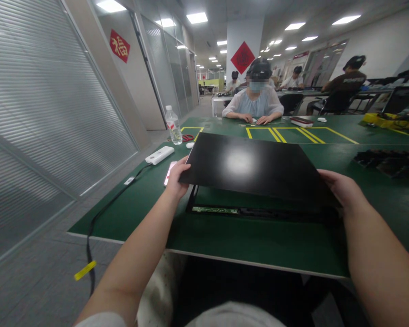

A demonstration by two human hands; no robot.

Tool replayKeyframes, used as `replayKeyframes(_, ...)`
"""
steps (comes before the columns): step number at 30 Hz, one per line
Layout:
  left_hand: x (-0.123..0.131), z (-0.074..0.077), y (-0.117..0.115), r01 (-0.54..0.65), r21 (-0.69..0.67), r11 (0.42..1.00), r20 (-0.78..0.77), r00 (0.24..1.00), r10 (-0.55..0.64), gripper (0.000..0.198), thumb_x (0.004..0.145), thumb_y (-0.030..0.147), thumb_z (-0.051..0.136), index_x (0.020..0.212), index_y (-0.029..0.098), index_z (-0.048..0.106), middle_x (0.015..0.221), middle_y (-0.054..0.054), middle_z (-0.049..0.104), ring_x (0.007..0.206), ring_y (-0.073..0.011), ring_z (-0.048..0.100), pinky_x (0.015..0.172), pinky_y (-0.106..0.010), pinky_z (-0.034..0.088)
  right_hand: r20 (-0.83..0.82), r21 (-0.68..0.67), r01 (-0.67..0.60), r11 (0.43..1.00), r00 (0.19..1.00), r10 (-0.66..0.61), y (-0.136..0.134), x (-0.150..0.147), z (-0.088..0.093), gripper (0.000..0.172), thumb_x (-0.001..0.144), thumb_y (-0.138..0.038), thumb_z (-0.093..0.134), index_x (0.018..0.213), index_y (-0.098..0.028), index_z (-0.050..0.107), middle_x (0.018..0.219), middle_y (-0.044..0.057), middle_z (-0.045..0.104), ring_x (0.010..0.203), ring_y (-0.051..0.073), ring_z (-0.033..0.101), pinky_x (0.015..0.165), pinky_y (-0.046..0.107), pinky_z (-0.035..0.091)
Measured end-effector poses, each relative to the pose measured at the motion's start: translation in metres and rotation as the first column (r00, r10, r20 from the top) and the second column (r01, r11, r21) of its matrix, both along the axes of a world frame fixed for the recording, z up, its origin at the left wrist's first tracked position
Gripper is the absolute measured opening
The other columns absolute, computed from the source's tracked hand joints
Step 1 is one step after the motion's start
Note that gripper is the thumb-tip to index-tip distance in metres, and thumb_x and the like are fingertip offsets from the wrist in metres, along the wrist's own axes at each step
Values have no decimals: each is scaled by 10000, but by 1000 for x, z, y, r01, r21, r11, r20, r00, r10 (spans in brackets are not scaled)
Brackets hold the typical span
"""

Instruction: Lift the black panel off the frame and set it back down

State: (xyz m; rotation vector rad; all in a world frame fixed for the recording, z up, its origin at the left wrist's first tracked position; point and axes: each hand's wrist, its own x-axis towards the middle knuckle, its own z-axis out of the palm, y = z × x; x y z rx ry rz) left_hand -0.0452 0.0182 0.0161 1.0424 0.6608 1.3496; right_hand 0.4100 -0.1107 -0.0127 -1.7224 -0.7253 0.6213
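Observation:
A flat black screen panel (245, 168) is held up over the green table, a ceiling light mirrored on its glossy face. My left hand (180, 178) grips its left edge, thumb on top and the other fingers mostly hidden beneath. On the opposite side my right hand (342, 186) closes on the right edge, its fingertips out of sight behind the panel. Under the panel a black frame (276, 215) lies on the table, with a strip of green circuit board (214, 210) along its near side. Most of this frame is covered by the panel.
Left on the green table (132, 222) are a pink phone (170, 173), a white power strip (160, 155) with a cable, a water bottle (173, 126) and red-handled scissors (187, 137). Black parts (388, 163) lie to the right. A person (254, 100) sits opposite.

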Motion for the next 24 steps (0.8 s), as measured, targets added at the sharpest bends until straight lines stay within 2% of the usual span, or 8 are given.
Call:
replayKeyframes(2, -1, -1, 2, -15, -15, 1000, 12, 1000, 15, 520, 623, 248, 727, 1133, 168, 793, 974, -54, 815, 959, -278, 750, 819, -322, 550, -253, 125, -40, 991, 965, 71, -7, -10, 15, 484, 856, -463, 564, 1205, -182, 748, 938, 132, 772, 873, 321, 740, 805, 460, 602)
replayKeyframes(5, 2, -1, 1, 26, -11, 1000, -1, 1000, -26, 458, 625, 243, 701, 1061, 151, 808, 1002, -74, 821, 994, -300, 751, 819, -335, 557, -320, 304, -8, 953, 941, 110, -17, -27, 34, 649, 955, -550, 371, 1418, -201, 661, 1150, 158, 766, 978, 334, 735, 859, 487, 589)
replayKeyframes(8, 7, -1, -2, 85, -17, 996, -28, 996, -86, 451, 620, 252, 712, 1047, 139, 804, 1043, -93, 820, 1043, -322, 746, 853, -358, 566, -342, 283, -38, 958, 930, 138, -24, -41, 44, 688, 982, -546, 308, 1531, -231, 579, 1386, 160, 698, 1118, 351, 709, 900, 498, 570)
replayKeyframes(12, 10, -8, 0, 40, -27, 999, -38, 998, -42, 365, 649, 312, 794, 976, 150, 797, 999, -85, 821, 1068, -313, 743, 902, -348, 557, -375, 300, -6, 954, 919, 124, -27, -46, 46, 628, 932, -466, 417, 1461, -218, 648, 1348, 161, 716, 1163, 362, 695, 928, 510, 559)
replayKeyframes(17, 8, -24, 10, -125, 31, 992, -305, 944, 128, 380, 827, 438, 790, 1113, 188, 796, 1146, -107, 817, 1343, -341, 636, 1092, -383, 504, -321, 355, 77, 932, 946, 44, -23, -30, 37, 566, 841, -397, 458, 1282, -176, 734, 1200, 169, 749, 1243, 379, 662, 937, 502, 567)
replayKeyframes(20, 5, -30, 13, -134, 172, 976, -580, 787, 210, 525, 967, 443, 647, 1411, 164, 673, 1404, -130, 727, 1494, -303, 510, 1248, -418, 361, -476, 558, 231, 797, 876, 79, -19, -18, 29, 495, 714, -329, 525, 1131, -194, 754, 1131, 120, 757, 1160, 326, 689, 876, 464, 600)
replayKeyframes(22, 4, -33, 15, -41, 266, 963, -751, 617, 234, 624, 1032, 453, 514, 1569, 136, 518, 1538, -149, 628, 1511, -296, 492, 1278, -454, 322, -600, 648, 345, 679, 780, 177, -15, -14, 26, 470, 634, -264, 550, 1060, -200, 738, 1093, 86, 751, 1054, 287, 714, 820, 439, 619)
replayKeyframes(24, 3, -36, 17, 80, 298, 951, -849, 477, 226, 674, 1044, 452, 448, 1607, 82, 447, 1577, -195, 578, 1490, -321, 515, 1268, -484, 342, -672, 667, 434, 606, 702, 236, -12, -14, 25, 436, 587, -210, 555, 996, -203, 708, 1073, 60, 739, 957, 259, 724, 776, 432, 632)
